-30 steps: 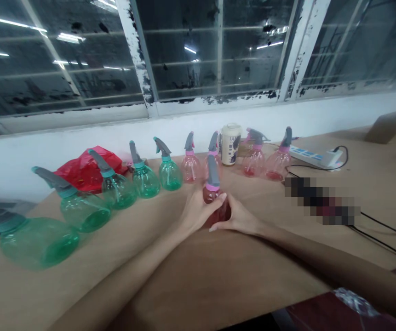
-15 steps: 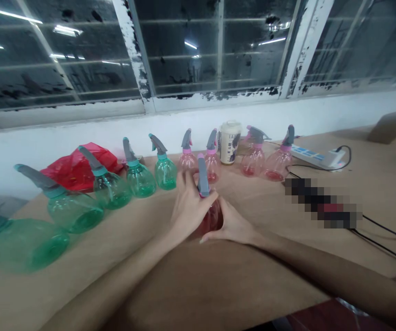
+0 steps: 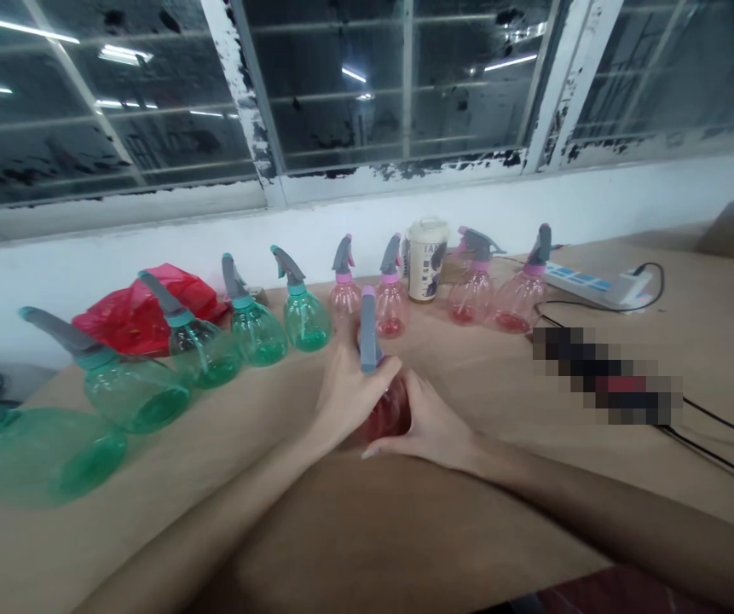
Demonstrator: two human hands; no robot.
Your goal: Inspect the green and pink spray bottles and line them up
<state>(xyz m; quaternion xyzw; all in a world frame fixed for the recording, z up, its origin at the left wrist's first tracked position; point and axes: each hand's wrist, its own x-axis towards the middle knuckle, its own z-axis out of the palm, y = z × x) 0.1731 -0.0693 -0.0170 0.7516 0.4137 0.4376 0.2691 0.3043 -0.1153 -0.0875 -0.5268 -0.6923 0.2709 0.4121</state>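
Note:
A pink spray bottle with a grey trigger head stands on the table in front of me, between my two hands. My left hand closes around its neck and trigger head, its fingers partly hidden behind the head. Lower down, my right hand curves around the bottle's body from the right, thumb at the near side and fingertips on the far side. Behind these hands stand two pink spray bottles, with two more pink spray bottles farther right.
Several green spray bottles line the left side, a red plastic bag behind them. A lidded paper cup stands near the wall. To the right lie a white power strip, cables and a blurred-out dark object.
The held bottle's grey head has shifted slightly left and turned a little. Both hands keep their grip on the bottle, and the view has moved slightly.

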